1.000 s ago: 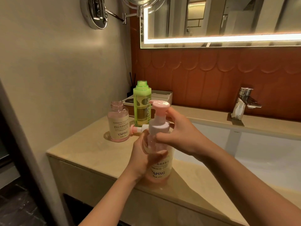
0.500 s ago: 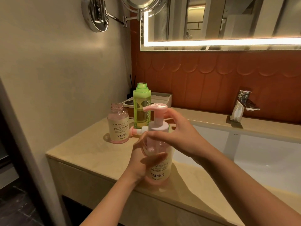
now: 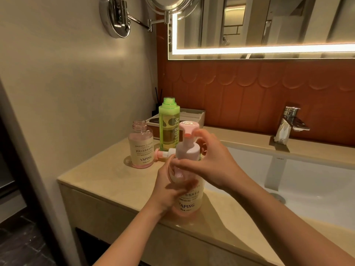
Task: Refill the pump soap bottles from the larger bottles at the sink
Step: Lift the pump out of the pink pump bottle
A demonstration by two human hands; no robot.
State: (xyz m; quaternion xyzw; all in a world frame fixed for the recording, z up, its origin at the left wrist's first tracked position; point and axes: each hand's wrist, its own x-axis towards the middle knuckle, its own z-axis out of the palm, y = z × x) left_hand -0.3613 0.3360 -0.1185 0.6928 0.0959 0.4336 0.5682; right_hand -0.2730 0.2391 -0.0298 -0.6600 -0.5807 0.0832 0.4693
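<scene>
Pink translucent plastic pump bottle (image 3: 189,205) stood upright on the beige stone counter (image 3: 107,179) beside the white sink (image 3: 317,179), left hand (image 3: 169,189) wrapped round its body, right hand (image 3: 213,166) clamped on its pale pink pump collar (image 3: 187,152), which probably wanted turning squarely, base pinned.

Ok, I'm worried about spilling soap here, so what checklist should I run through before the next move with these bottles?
1. Tall pink plastic pump bottle upright on the beige stone counter: ok.
2. Left hand grip round its body: ok.
3. Right hand grip on the pink pump collar: ok.
4. Collar threaded fully home: cannot tell, fingers hide the neck.
5. Short pink clear bottle and tall green clear bottle capped: not ok, both necks open.
6. Loose pink pump head stowed: not ok, it lies on the counter.
</scene>
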